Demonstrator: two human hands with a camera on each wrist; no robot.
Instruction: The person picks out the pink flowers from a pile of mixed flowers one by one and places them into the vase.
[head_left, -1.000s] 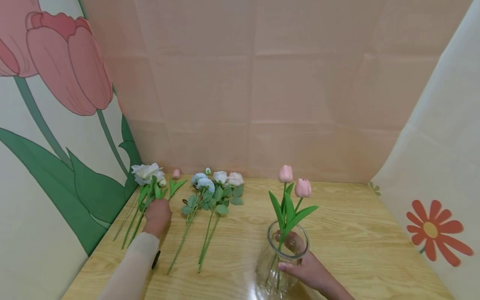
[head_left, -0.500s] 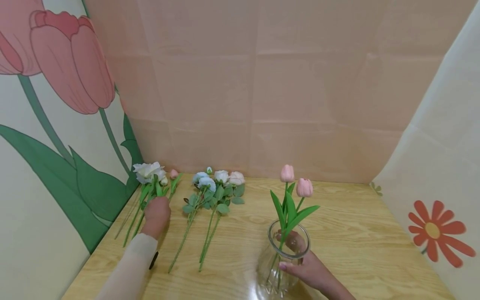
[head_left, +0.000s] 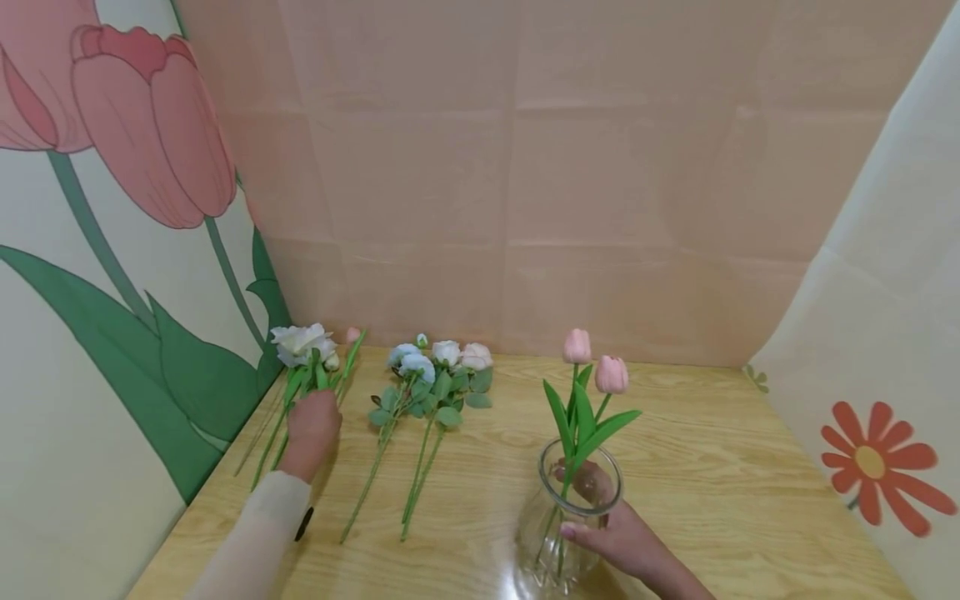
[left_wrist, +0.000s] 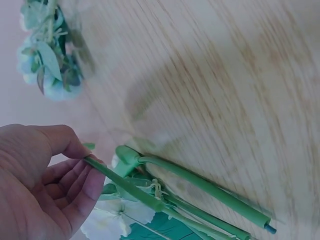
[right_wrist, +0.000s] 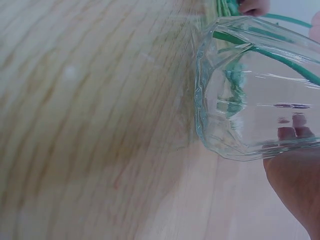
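In the head view, my left hand [head_left: 313, 429] is at the flowers on the left. The left wrist view shows its thumb and finger pinching a green part of a tulip [left_wrist: 127, 186], whose pink bloom [head_left: 352, 335] shows beyond the hand. White flowers [head_left: 303, 343] with green stems lie beside and under that hand. On the right, my right hand [head_left: 618, 537] grips a clear glass vase [head_left: 542, 508], fingers round the far side and thumb on the near side. Two pink tulips [head_left: 611, 375] with green leaves stand in the vase, their stems visible through the glass.
Blue flowers [head_left: 417, 367] and pale roses [head_left: 476, 357] lie on the wooden table [head_left: 457, 467] between the hands, stems toward me. A pink-brown cloth [head_left: 510, 183] hangs behind. Printed sheets stand at the left [head_left: 90, 400] and right [head_left: 870, 333].
The tulip at my left hand has turned, its leaf now pointing more upward and its bloom partly behind the leaf. My right hand keeps its grip on the vase.
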